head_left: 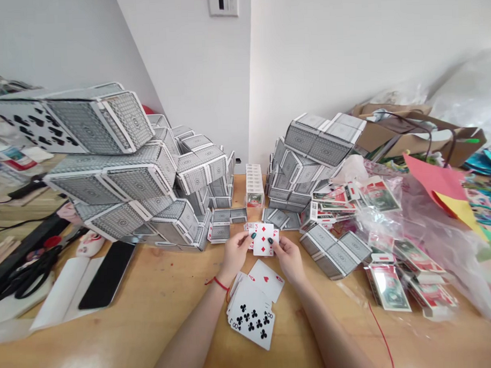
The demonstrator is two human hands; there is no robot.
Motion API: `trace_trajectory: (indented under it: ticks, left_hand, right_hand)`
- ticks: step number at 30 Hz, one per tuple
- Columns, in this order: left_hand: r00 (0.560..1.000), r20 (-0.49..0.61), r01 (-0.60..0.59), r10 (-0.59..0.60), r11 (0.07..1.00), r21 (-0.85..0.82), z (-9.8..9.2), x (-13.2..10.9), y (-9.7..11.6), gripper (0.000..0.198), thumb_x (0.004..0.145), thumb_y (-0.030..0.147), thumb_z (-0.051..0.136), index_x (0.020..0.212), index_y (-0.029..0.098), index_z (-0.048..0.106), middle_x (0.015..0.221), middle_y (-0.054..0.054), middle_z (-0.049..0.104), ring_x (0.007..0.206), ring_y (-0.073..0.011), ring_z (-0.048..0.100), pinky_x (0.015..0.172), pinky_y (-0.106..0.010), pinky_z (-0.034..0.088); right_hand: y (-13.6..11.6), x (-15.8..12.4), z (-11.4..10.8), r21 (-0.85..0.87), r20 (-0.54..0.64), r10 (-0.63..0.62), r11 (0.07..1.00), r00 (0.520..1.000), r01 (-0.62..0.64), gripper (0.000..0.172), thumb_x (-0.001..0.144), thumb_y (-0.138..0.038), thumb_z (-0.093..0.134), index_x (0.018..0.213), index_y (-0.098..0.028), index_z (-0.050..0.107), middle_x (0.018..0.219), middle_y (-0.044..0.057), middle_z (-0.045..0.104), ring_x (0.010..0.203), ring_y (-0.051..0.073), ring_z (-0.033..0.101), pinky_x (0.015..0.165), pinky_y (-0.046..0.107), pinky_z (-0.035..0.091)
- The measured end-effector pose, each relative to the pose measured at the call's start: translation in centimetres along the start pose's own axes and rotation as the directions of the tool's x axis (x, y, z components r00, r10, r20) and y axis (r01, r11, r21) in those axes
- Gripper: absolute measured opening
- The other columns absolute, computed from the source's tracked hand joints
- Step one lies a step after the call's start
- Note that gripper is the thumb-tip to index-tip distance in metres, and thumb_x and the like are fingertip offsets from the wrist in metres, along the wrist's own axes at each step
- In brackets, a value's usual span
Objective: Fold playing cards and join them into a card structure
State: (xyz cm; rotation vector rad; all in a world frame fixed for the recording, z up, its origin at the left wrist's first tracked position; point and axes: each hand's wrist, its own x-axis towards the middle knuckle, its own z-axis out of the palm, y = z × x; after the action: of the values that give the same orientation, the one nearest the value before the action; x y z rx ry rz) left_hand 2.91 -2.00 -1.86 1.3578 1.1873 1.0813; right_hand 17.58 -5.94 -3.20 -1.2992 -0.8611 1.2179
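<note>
My left hand (235, 254) pinches the left side of a few playing cards (263, 248), with the three of diamonds facing up. On their right side my right hand (290, 258) pinches as well, by a card showing a 4 corner. Behind the held cards, more card corners show, an A and a 2 among them. Closer to me, between my forearms, lies a loose pile of cards topped by an eight of clubs (252, 318). An ace of hearts (265, 281) sticks out at the pile's upper right.
Folded-card block stacks (136, 177) rise at left, with another stack (309, 155) at right. A row of card boxes (254, 183) stands between them. A black phone (107, 274) and scissors (39, 271) lie left; opened card boxes (390, 286) and plastic wrap lie right.
</note>
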Motion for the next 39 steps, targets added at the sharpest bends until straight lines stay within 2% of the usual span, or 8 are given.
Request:
trace_trajectory:
  ticks: [14,22,30,32,35,39]
  left_hand:
    - [1.000,0.004,0.012,-0.012,1.000,0.009,-0.1,0.1,-0.1,0.024,0.070,0.028,0.056,0.086,0.013,0.066,0.082,-0.007,0.068,0.070,-0.0168,0.061,0.063,-0.027,0.049]
    - [0.999,0.002,0.038,-0.038,0.999,-0.012,-0.1,-0.1,0.9,0.023,0.069,0.030,0.057,0.084,0.013,0.065,0.081,-0.007,0.068,0.070,-0.0167,0.061,0.062,-0.027,0.050]
    - [0.998,0.031,0.060,-0.059,0.997,-0.047,-0.2,-0.1,0.9,0.022,0.069,0.029,0.058,0.082,0.013,0.065,0.079,-0.006,0.067,0.069,-0.0161,0.059,0.063,-0.027,0.048]
    - [0.995,0.066,0.084,-0.077,0.991,-0.107,-0.4,-0.1,0.9,0.022,0.070,0.031,0.058,0.079,0.012,0.065,0.077,-0.005,0.066,0.069,-0.0156,0.058,0.065,-0.027,0.047]
    - [0.969,0.202,0.198,-0.144,0.940,-0.278,-0.9,-0.1,1.1,0.025,0.071,0.036,0.057,0.073,0.012,0.064,0.074,-0.005,0.065,0.068,-0.0155,0.058,0.067,-0.030,0.048]
    - [0.919,0.339,0.325,-0.201,0.873,-0.363,-1.2,-0.1,1.5,0.027,0.067,0.036,0.062,0.079,0.013,0.065,0.082,-0.007,0.065,0.075,-0.0168,0.059,0.072,-0.033,0.048]
  right_hand:
    - [-0.6,-0.1,0.2,0.008,0.022,-0.003,1.000,1.000,0.003,0.042,0.065,-0.049,0.061,0.089,-0.015,0.061,0.090,0.010,0.067,0.074,0.023,0.062,0.065,0.034,0.049]
    - [-0.8,-0.2,0.2,0.001,0.030,0.016,1.000,0.999,-0.016,0.040,0.066,-0.049,0.060,0.087,-0.015,0.063,0.079,0.008,0.069,0.071,0.023,0.063,0.064,0.034,0.049]
    - [-0.9,-0.4,0.2,0.008,0.029,0.009,1.000,1.000,-0.010,0.038,0.067,-0.046,0.060,0.089,-0.015,0.062,0.090,0.009,0.067,0.075,0.023,0.062,0.066,0.034,0.048]
    - [-0.8,-0.4,0.1,0.020,0.030,0.002,1.000,1.000,-0.003,0.037,0.068,-0.045,0.060,0.089,-0.014,0.062,0.089,0.009,0.067,0.074,0.022,0.062,0.065,0.033,0.048]
    - [-0.8,-0.3,0.0,0.047,0.004,-0.009,0.999,1.000,0.009,0.037,0.067,-0.043,0.062,0.089,-0.013,0.062,0.086,0.009,0.068,0.070,0.021,0.061,0.065,0.033,0.047]
    - [-0.8,-0.3,-0.1,0.069,-0.014,-0.009,0.998,1.000,0.010,0.037,0.066,-0.044,0.062,0.087,-0.014,0.062,0.083,0.009,0.068,0.067,0.020,0.061,0.063,0.033,0.047]
